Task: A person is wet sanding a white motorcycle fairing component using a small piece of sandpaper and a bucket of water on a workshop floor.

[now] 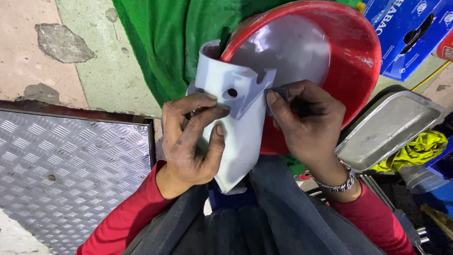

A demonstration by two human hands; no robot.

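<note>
**Rubbing down the pale panel over the red basin**

Far to your left lies the ribbed metal plate on the floor, clear of the work; leave it out of your way.

Your left hand is the anchor. Its grip is closed on the pale plastic panel, thumb across the front face and fingers curled near the round hole. Hold it firmly, but do not squeeze the thin wall until it flexes, I would judge, since a bending surface rubs unevenly. The panel's lower end rests against your lap, which steadies it well.

The panel stands between your hands, upright and tilted slightly, its top edge overlapping the near left rim of the red basin, which holds cloudy water.

Your right hand pinches a small dark pad, closed tight on it, pressed at the notched right edge of the panel. Work in short, even strokes along that edge, keep the pad flat rather than on its corner, and go lightly around the notch, where a catch seems likeliest. Wet the pad in the basin when it drags.

To the right, the metal tray leans just beside the basin, with a yellow rag beyond it.
</note>
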